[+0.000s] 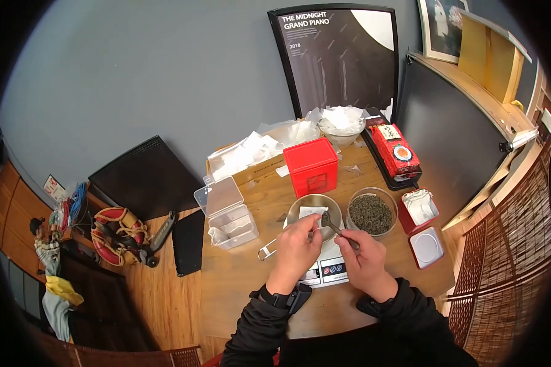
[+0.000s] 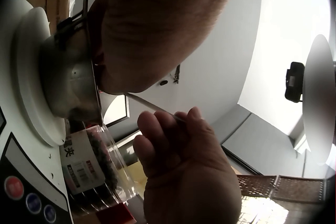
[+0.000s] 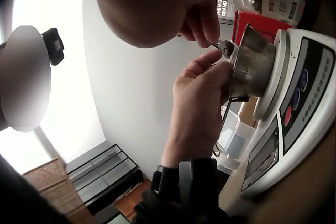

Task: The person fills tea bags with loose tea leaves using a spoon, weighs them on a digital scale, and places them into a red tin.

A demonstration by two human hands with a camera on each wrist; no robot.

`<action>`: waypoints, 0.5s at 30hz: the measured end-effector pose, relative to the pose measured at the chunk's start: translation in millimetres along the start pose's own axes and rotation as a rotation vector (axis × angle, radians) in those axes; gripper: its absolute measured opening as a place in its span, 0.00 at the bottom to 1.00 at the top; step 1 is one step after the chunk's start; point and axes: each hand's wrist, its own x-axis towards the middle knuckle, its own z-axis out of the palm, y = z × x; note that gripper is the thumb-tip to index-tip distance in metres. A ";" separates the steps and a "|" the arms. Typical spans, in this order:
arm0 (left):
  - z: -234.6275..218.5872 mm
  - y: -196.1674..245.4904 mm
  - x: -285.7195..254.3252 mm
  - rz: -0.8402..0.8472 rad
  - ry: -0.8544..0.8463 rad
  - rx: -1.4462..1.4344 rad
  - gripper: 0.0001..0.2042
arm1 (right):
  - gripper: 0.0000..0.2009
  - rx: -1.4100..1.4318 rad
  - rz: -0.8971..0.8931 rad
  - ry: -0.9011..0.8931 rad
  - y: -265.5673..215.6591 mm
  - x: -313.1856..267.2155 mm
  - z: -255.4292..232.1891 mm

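Observation:
In the head view, the left hand pinches a small white bag over a metal bowl. The right hand grips a spoon, its scoop bearing dark leaves close to the left fingertips. Beneath the bowl is a white kitchen scale. In the left wrist view, the right hand holds the spoon handle between thumb and fingers. The right wrist view has the left hand beside the bowl, with the spoon just above its fingers; the bag is mostly hidden there.
Right of the bowl stands a round tub of dark leaves, beside an opened red tin. A red box is behind the bowl. A clear plastic container stands left; a red packet lies on a black tray.

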 end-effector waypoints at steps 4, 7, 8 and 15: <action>-1.8 1.9 0.2 0.026 -0.012 0.032 0.15 | 0.07 -0.031 0.014 -0.012 -4.9 5.3 -2.7; -2.2 1.6 -0.7 -0.003 -0.017 0.014 0.15 | 0.06 -0.067 0.032 -0.076 -8.6 9.1 -1.8; -2.6 2.4 0.1 -0.001 -0.011 0.012 0.15 | 0.06 -0.069 0.025 -0.078 -9.8 9.9 -1.2; -2.6 -1.3 0.1 0.045 0.042 0.012 0.15 | 0.06 -0.103 -0.021 -0.081 -14.7 20.6 1.9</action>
